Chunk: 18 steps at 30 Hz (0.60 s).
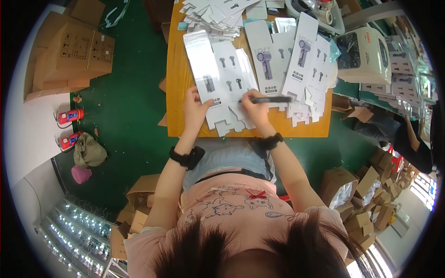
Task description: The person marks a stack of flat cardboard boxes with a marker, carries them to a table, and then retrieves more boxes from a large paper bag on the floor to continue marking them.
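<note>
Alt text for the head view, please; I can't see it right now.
A person's right hand holds a black pen over a flattened white carton printed with handheld fans, while the left hand touches the carton's left edge. More flattened cartons lie to the right and beyond on the yellow wooden table.

Your yellow-brown wooden bench (175, 92) bears flat white printed cardboard cartons (222, 65), left to right before you.
The leftmost carton lies under your bare left hand (197, 107); your bare right hand (255, 110), with a slim black pen (273, 99) in it, is over its right side. More cartons lie to its right, with a heap of white cardboard sheets (213, 19) behind. Farther right stands a boxy beige machine (368, 53).
</note>
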Motion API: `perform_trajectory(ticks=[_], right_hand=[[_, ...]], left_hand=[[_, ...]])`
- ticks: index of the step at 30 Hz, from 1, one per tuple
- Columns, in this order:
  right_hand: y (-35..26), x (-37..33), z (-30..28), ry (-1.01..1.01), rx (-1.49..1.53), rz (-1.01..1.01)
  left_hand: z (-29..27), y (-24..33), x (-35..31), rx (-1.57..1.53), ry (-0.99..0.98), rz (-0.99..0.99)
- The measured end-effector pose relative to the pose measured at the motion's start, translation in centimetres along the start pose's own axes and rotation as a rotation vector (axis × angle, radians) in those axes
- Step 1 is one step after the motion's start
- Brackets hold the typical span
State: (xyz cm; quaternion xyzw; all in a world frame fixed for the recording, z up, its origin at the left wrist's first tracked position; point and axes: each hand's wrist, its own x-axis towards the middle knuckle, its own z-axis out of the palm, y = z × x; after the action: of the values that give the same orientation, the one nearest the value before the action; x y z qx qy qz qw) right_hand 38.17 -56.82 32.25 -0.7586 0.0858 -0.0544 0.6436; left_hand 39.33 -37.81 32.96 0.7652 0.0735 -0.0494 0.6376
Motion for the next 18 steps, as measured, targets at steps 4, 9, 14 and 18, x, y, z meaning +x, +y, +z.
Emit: perform_trajectory(ticks=[4, 9, 14, 18], right_hand=[[-2.4, -1.6, -5.7, 0.414, 0.299, 0.133], [-3.2, -2.7, -13.6, 0.859, 0.433, -0.076], [-3.9, -3.1, -14.1, 0.923, 0.42, -0.128], [-4.3, -2.8, -9.1, 0.581, 0.237, -0.012]], left_hand=[[0.4, 5.6, -1.2, -0.097, -0.116, -0.027], [8.0, 11.0, 0.4, -0.273, -0.299, 0.122], [10.4, 10.0, 1.5, 0.026, -0.286, 0.224], [4.2, 4.6, 1.9, 0.732, 0.062, 0.3]])
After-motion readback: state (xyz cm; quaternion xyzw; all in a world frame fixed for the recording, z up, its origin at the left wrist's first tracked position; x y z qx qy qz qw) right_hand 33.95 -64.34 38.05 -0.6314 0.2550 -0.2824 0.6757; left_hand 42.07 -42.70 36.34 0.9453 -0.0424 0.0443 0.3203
